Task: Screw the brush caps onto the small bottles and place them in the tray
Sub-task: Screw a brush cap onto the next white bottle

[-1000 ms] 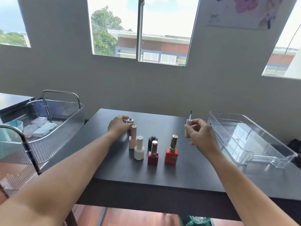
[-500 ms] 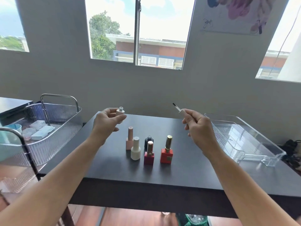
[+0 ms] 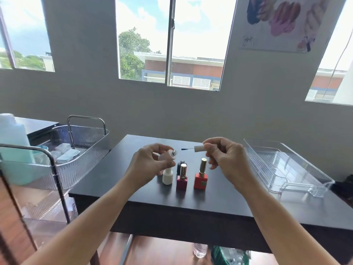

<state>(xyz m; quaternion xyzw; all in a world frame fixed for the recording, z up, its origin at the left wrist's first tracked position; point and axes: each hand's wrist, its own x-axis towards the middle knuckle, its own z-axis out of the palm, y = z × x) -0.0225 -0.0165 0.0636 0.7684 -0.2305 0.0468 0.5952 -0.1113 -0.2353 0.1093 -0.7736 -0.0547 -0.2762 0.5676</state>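
Observation:
My left hand (image 3: 148, 165) holds a small pale pink bottle (image 3: 168, 155) tilted, its open silver neck pointing right. My right hand (image 3: 227, 159) pinches a pale brush cap (image 3: 197, 148) held level, its thin brush tip aimed left at the bottle's neck, a short gap between them. Both are raised above the dark table (image 3: 219, 199). Below stand capped bottles: a white one (image 3: 167, 175), a dark one (image 3: 181, 165), a magenta one with gold cap (image 3: 181, 178) and a red one with gold cap (image 3: 201, 177). The clear tray (image 3: 286, 167) lies empty at the table's right.
A metal-framed cart with a ribbed clear basket (image 3: 84, 150) holding small white boxes stands left of the table. A teal and white container (image 3: 13, 146) sits at the far left. A grey wall with windows rises behind the table.
Both hands have come together over the bottles. The left hand tilted the pink bottle's neck to the right; the right hand turned the brush cap level, tip pointing left.

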